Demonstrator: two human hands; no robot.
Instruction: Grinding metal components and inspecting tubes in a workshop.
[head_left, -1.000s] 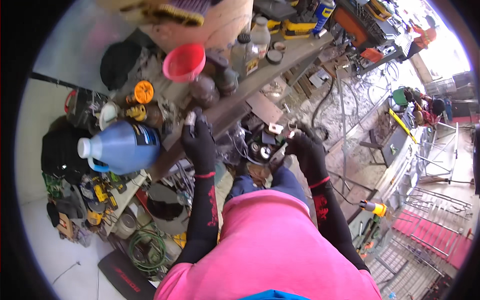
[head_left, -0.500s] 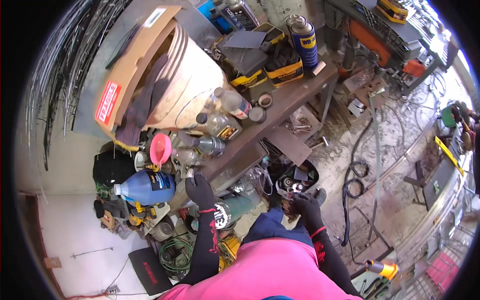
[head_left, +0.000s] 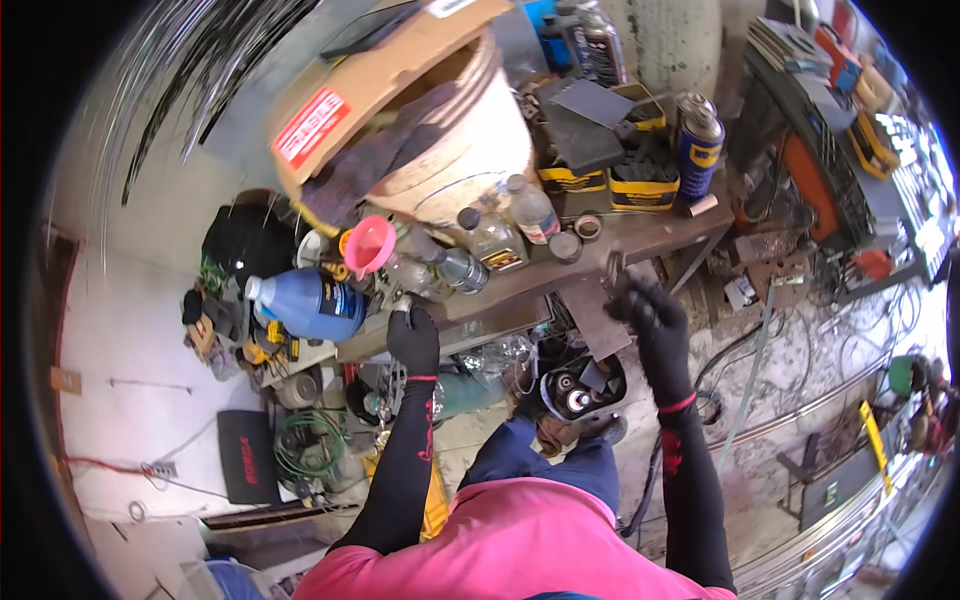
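My left hand (head_left: pixel 413 342), in a dark glove, is at the front edge of the brown workbench (head_left: pixel 640 238). Its fingers are closed on a small pale object (head_left: pixel 403 304) that they mostly cover. Beside that hand stand a blue jug (head_left: pixel 320 303), a clear bottle with a pink funnel (head_left: pixel 369 245) above it, and other bottles. My gloved right hand (head_left: pixel 652 322) is raised in front of the bench, to the right of a small round lid (head_left: pixel 565 247). Its fingers pinch a small metal piece (head_left: pixel 614 268), blurred, its kind unclear.
A large white bucket (head_left: pixel 460 150), a cardboard box (head_left: pixel 390 70), a blue spray can (head_left: pixel 699 155) and yellow-black boxes (head_left: pixel 643 193) crowd the bench. Below, a black container (head_left: pixel 606 398) with parts sits by my feet. Hoses and metal pieces lie on the floor at right.
My right hand has come up from beside the black container to bench height, with a small metal piece now showing in its fingers. The left hand keeps its grip; the whole view has shifted.
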